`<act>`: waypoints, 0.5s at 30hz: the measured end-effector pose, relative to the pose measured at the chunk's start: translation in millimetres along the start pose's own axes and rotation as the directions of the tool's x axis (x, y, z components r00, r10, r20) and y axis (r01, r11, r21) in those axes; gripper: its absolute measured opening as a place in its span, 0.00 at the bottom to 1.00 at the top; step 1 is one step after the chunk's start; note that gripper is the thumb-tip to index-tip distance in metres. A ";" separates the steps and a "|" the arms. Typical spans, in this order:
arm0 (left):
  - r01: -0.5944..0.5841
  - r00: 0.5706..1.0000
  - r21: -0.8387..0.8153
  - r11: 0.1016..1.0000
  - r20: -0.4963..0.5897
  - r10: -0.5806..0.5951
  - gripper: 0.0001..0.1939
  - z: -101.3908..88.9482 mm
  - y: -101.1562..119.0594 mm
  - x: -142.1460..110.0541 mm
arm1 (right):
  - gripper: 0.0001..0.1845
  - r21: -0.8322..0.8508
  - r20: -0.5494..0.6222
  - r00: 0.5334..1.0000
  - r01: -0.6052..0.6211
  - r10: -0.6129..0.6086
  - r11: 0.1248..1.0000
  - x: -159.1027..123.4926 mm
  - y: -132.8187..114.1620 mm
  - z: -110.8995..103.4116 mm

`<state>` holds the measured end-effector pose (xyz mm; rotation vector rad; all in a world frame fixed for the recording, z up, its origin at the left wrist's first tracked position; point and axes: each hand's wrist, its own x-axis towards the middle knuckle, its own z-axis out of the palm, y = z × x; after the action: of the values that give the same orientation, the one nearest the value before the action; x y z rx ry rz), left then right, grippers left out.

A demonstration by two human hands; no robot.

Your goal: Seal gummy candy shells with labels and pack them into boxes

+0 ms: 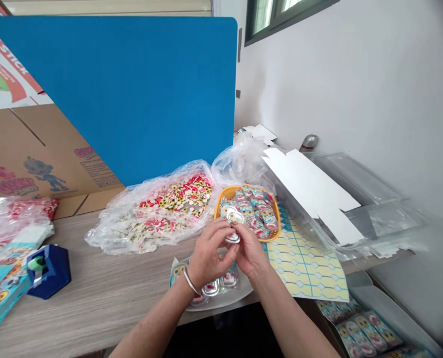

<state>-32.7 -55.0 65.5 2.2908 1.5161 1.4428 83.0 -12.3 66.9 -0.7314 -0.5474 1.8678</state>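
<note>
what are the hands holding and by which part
The left hand and right hand pinch a small shiny silver oval packet at its edges with their fingertips; the fingers hide the exact spots.

Our left hand (206, 256) and right hand (253, 251) pinch a small silver foil pack (233, 237) above the bench (57, 298). Just beyond sits an orange basket (277, 221) heaped with printed packs. A yellow sticker sheet (307, 263) lies right, a clear bag (113, 233) of printed discs left, and more packs rest on a white tray (221, 304) beneath our hands.
</note>
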 end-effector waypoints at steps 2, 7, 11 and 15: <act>0.234 0.955 -0.173 0.957 -0.146 -0.260 0.19 1.7 5.5 0.4 | 0.15 -0.077 0.030 0.999 0.026 -0.024 0.997 -4.8 0.6 -0.1; 0.510 0.664 -0.824 0.247 0.195 -0.721 0.25 11.8 12.6 4.0 | 0.22 -0.611 0.211 0.957 0.286 -0.197 0.738 -21.3 -3.5 6.6; 0.326 0.536 -0.942 -0.080 0.254 -0.805 0.18 20.3 10.8 -1.0 | 0.28 -0.832 0.271 0.926 0.362 -0.261 0.420 -27.6 -1.6 8.1; 0.272 0.448 -0.951 -0.145 0.258 -0.856 0.16 19.8 4.5 -7.6 | 0.27 -0.850 0.208 0.949 0.295 -0.238 0.437 -21.1 6.3 -0.9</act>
<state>-16.2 -54.6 51.3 0.2260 0.8679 1.7642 86.0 -34.0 67.2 -1.1583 -1.6437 1.1942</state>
